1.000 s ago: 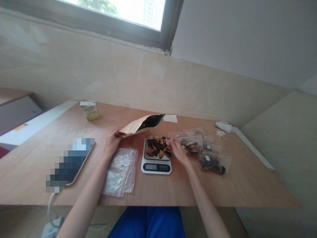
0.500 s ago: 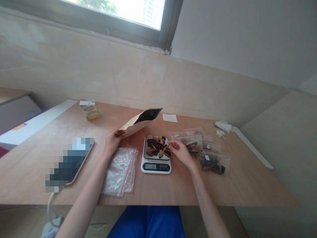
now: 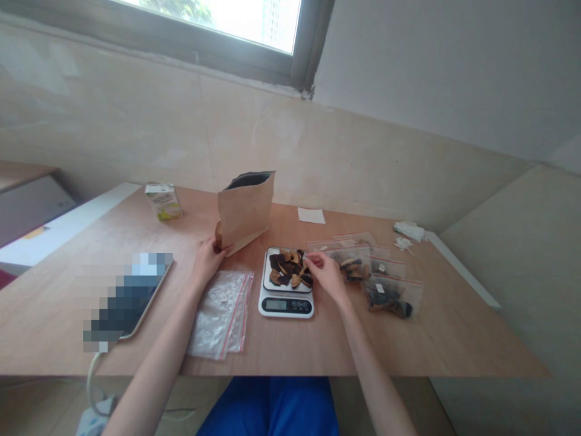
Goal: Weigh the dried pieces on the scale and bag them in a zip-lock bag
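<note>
In the head view, a brown kraft paper pouch (image 3: 246, 212) stands upright on the table with its dark mouth open at the top. My left hand (image 3: 210, 259) is closed on the pouch's lower left corner. Dark-and-tan dried slices (image 3: 290, 266) lie heaped on the pan of a white kitchen scale (image 3: 285, 309); its display is lit but too blurred to read. At the pan's right edge, my right hand (image 3: 325, 274) has its thumb and fingers pinched together. Something small and whitish shows at those fingertips, too small to name.
Flat clear zip bags (image 3: 222, 315) lie left of the scale, and filled zip bags (image 3: 393, 297) to its right. A tablet-like device (image 3: 140, 315), partly blurred out, rests at left. Farther back are a small carton (image 3: 164, 203), a white paper (image 3: 311, 215) and crumpled white scraps (image 3: 403, 243).
The pouch has gone from tilted over toward the right to standing upright, with my left hand still at its bottom corner. My right hand has shifted slightly left and up beside the pan.
</note>
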Action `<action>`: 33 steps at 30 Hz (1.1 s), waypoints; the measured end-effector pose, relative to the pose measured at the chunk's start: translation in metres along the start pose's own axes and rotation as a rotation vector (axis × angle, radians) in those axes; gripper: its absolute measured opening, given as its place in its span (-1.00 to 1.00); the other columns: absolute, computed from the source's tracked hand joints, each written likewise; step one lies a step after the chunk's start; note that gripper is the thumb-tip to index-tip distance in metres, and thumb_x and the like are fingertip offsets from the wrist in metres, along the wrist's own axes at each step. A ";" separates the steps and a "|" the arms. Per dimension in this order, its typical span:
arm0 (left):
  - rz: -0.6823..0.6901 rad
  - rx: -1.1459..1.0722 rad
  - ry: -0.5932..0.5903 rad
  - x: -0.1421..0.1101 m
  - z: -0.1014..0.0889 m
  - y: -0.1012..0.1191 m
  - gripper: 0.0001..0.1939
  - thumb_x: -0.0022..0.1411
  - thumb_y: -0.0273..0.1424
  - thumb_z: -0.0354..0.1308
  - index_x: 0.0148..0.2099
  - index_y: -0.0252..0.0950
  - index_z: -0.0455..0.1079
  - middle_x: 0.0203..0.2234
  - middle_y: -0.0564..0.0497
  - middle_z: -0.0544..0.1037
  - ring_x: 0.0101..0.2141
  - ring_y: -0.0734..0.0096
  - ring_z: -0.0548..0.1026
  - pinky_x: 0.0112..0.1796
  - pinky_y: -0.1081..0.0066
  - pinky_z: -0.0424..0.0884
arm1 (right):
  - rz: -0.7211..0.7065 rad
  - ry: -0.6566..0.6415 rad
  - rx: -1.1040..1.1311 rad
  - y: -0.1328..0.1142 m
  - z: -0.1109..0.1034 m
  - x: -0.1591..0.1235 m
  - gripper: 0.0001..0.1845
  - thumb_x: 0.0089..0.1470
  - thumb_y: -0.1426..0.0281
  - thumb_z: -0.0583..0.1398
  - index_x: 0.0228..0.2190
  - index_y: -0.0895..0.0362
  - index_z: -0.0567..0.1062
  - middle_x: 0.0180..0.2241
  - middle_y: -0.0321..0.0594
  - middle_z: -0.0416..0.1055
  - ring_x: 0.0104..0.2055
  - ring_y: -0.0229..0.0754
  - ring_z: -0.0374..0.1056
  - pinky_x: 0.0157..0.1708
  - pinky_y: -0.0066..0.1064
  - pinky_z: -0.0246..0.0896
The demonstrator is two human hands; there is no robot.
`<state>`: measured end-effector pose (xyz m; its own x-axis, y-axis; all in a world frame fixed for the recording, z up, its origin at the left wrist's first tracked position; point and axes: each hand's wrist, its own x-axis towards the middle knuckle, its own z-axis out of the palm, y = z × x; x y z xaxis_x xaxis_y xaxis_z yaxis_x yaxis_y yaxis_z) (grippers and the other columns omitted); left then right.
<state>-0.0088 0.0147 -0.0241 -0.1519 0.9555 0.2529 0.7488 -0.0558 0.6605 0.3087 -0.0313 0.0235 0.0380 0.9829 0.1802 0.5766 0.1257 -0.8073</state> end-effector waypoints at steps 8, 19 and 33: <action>-0.043 0.086 0.088 0.000 0.000 0.005 -0.62 0.02 -0.10 0.05 -0.24 -0.29 0.32 -0.35 -0.12 0.48 -0.24 0.12 0.42 -0.15 0.19 0.28 | -0.051 0.031 -0.019 -0.002 -0.012 0.002 -0.75 0.05 0.31 0.05 -0.35 0.16 0.48 -0.36 -0.14 0.48 -0.36 -0.15 0.39 -0.28 -0.32 0.28; -0.090 -0.005 0.225 -0.005 0.004 0.005 -0.36 -0.01 -0.15 0.14 0.08 -0.36 0.20 -0.07 -0.25 0.40 -0.01 -0.06 0.32 -0.01 0.07 0.22 | -0.277 -0.084 -0.444 -0.028 -0.002 -0.045 -0.72 -0.04 0.34 0.24 -0.21 0.10 0.46 -0.13 -0.09 0.25 -0.08 -0.01 0.21 -0.02 -0.11 0.13; 0.037 -0.077 0.385 -0.012 0.003 0.010 -0.11 -0.03 -0.15 0.20 0.25 -0.33 -0.09 0.15 -0.29 0.17 0.06 -0.04 0.23 0.08 -0.03 0.05 | -0.264 -0.084 -0.619 -0.043 0.033 -0.053 -0.80 -0.03 0.36 0.25 -0.29 0.11 0.47 -0.20 -0.08 0.31 -0.16 0.01 0.24 -0.19 -0.18 0.14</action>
<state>0.0021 0.0039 -0.0227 -0.3675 0.7745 0.5149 0.7100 -0.1240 0.6932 0.2549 -0.0846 0.0300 -0.2171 0.9401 0.2628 0.9199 0.2871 -0.2672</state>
